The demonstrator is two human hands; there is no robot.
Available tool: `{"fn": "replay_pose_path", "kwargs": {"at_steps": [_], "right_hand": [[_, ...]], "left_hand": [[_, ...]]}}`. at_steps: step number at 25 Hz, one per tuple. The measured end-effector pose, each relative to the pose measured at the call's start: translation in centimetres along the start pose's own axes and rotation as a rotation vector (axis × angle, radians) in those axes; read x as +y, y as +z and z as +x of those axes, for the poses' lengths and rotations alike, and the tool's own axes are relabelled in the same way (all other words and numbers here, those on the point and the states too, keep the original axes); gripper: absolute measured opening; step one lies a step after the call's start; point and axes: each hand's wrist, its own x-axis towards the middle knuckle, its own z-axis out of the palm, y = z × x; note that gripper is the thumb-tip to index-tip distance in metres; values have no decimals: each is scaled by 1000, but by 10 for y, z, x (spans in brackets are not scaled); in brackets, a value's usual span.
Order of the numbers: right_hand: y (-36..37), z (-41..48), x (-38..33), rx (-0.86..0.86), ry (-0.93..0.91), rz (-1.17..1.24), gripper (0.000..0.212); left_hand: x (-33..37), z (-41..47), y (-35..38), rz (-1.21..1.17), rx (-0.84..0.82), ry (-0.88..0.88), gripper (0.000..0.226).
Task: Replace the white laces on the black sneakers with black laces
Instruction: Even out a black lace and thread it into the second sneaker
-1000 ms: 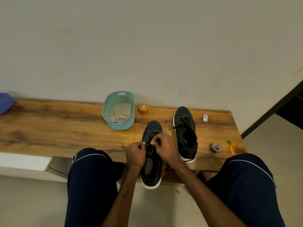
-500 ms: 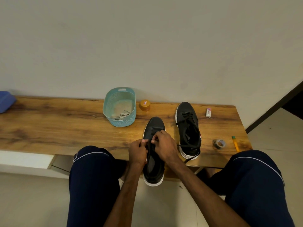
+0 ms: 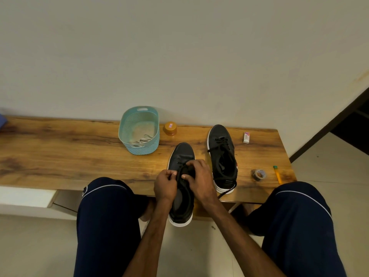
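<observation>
The far sneaker [image 3: 222, 156], right of centre on the desk [image 3: 60, 148], is already laced in black. At centre the left hand [image 3: 165, 183] and right hand [image 3: 199, 176] pinch the black lace [image 3: 182, 170] on the near sneaker [image 3: 180, 208] (lacing seems unfinished). White laces [image 3: 142, 140] lie in the basket [image 3: 139, 110].

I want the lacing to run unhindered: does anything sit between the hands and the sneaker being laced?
Nothing visible. The left hand and right hand both pinch the black lace on the near sneaker; the other sneaker stands apart to its right.
</observation>
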Motion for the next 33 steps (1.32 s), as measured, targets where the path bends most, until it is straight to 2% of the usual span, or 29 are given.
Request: {"fn": "replay_pose_path", "kwargs": {"at_steps": [4, 6, 8, 10, 14, 17, 18, 19, 21, 23, 24, 25, 27, 29, 31, 33], "right_hand": [[-6, -10, -8, 120, -69, 2, 41], [-8, -16, -16, 58, -128, -136, 44], [-10, -20, -14, -76, -164, -288, 44], [-12, -24, -10, -151, -123, -334, 43], [-4, -35, -9, 9, -92, -424, 28], [3, -38, -8, 94, -63, -455, 21], [3, -37, -8, 92, -57, -464, 21], [2, -37, -8, 81, -52, -472, 21], [1, -36, -8, 47, -39, -488, 22], [1, -37, -10, 26, -31, -498, 23], [1, -37, -11, 20, -32, -510, 23], [2, -37, -12, 22, -34, -520, 22], [2, -37, -11, 40, -44, -530, 21], [1, -38, -9, 26, -30, -529, 23], [-1, -39, -11, 11, -25, -540, 25], [-4, -39, -11, 21, -12, -551, 25]], "left_hand": [[-5, 5, 0, -33, -1, -48, 10], [-6, 7, -4, -172, -20, -130, 8], [2, 5, -10, -440, -53, -234, 9], [16, -1, -20, -654, -67, -284, 10], [44, -8, -41, -940, 29, -188, 20], [57, 0, -77, -1210, 129, -6, 22], [59, 4, -87, -1182, 168, 48, 21], [60, 6, -93, -1045, 201, 106, 19], [52, 10, -85, -451, 155, 218, 14], [33, 3, -58, 232, -41, 305, 12], [20, -1, -44, 434, -109, 310, 13], [8, -4, -33, 515, -143, 299, 14], [-5, -4, -23, 481, -122, 225, 13], [-4, 2, -24, 338, -44, 165, 11], [7, 6, -31, -17, 42, 117, 12], [23, 3, -41, -414, 36, 47, 18]]}}
